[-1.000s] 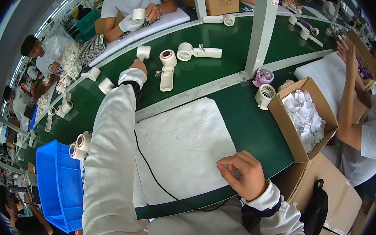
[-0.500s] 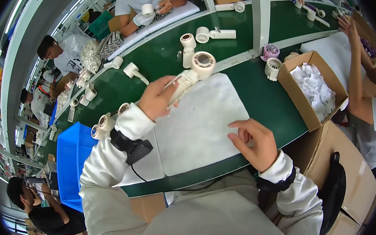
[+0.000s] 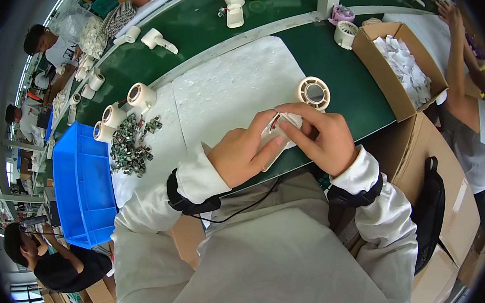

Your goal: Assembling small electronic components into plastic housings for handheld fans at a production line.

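A cream handheld fan point(image 3: 314, 94) was held by both hands above the near edge of the table point(image 3: 364, 90), its round head turned toward the far side. The lower handle was clasped between the thumb and fingers of the left hand point(image 3: 242, 156). The upper handle was gripped by the bent thumb and fingers of the right hand point(image 3: 326, 140); whether a small inner part was also pinched there could not be told. Under the fan, a white mat point(image 3: 231, 76) was spread. Toward the table's left end, circuit boards point(image 3: 130, 147) were heaped near three standing fans point(image 3: 142, 96), beside a blue bin point(image 3: 84, 187). At the right edge, a cardboard box point(image 3: 373, 70) was filled with white paper pieces point(image 3: 402, 70).
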`<action>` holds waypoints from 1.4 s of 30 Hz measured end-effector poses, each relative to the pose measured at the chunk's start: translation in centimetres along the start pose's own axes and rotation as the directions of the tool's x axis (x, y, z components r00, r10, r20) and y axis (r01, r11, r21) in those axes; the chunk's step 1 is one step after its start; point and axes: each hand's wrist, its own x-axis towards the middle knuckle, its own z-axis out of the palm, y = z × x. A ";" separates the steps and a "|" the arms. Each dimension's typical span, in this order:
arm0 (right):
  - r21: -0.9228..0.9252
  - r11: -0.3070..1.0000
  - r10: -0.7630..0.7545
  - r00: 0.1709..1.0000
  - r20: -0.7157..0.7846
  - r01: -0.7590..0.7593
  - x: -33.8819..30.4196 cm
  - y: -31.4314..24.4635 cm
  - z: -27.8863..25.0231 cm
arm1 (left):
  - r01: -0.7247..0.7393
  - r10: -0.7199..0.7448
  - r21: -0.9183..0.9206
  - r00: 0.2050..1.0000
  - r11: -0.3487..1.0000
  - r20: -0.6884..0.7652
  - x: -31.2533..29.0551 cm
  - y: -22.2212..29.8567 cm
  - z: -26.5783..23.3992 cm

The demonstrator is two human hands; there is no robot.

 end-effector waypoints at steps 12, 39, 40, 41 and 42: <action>-0.202 0.968 -0.150 0.989 0.011 0.149 -0.1 0.2 0.8 | -0.235 0.227 0.736 0.967 0.634 0.113 0.7 0.2 0.4; -0.074 0.994 -0.077 0.997 -0.002 0.076 -0.2 -0.2 0.6 | 0.443 -0.360 0.708 0.891 0.550 -0.277 -7.6 -8.6 -18.3; -0.079 0.993 -0.086 0.996 -0.015 0.084 -0.2 -0.2 0.7 | 0.450 -0.367 0.708 0.887 0.544 -0.282 -8.8 -9.7 -19.0; -0.076 0.994 -0.085 0.996 -0.015 0.084 -0.2 -0.2 0.8 | 0.460 -0.375 0.705 0.881 0.540 -0.288 -9.6 -10.6 -19.4; -0.073 0.994 -0.088 0.996 -0.023 0.086 -0.2 -0.1 0.8 | 0.456 -0.374 0.706 0.883 0.542 -0.284 -10.0 -11.2 -19.5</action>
